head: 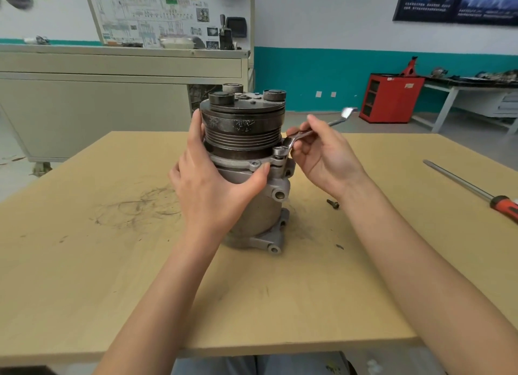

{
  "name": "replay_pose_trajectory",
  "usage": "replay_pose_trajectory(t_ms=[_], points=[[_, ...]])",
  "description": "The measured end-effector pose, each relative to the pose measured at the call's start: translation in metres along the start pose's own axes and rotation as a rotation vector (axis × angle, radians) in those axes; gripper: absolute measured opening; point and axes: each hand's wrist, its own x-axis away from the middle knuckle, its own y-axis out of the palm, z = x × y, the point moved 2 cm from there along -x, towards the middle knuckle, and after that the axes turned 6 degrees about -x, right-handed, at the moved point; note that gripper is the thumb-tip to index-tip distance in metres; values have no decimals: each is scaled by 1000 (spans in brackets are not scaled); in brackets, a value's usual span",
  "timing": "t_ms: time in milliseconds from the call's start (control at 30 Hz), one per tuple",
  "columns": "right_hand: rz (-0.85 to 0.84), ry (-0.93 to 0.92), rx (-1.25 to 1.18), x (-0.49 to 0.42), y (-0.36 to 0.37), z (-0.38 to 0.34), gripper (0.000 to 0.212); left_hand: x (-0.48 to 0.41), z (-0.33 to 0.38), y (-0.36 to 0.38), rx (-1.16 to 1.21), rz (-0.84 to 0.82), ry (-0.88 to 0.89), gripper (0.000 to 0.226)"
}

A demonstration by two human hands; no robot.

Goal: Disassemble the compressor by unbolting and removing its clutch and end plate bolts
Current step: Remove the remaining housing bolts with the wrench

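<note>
A grey compressor stands upright on the wooden table, its dark grooved clutch pulley on top. My left hand grips the compressor body, thumb on the end plate flange, fingers up against the pulley. My right hand pinches the shaft of a silver ring wrench. The wrench's ring end sits over a bolt on the flange at the compressor's right side. One loose bolt lies on the table to the right of the compressor.
A long screwdriver with a red handle lies at the table's right edge. Behind the table stand a grey cabinet, a red tool cabinet and a bench with parts.
</note>
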Motion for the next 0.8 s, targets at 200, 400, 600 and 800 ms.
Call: replay_pose_trajectory(t_ms=[200,400,600,800], points=[[103,-548,252,14,5,-26,36,0,-2,1,5,-11,3,111],[2,-915,665,40,25,-6,17,-1,-2,1,-2,6,9,111],[-63,-1081,820,49,20,7,24,-1,-2,1,5,7,12,111],[-16,-867,603,41,12,11,18,-1,-2,1,14,8,9,111]])
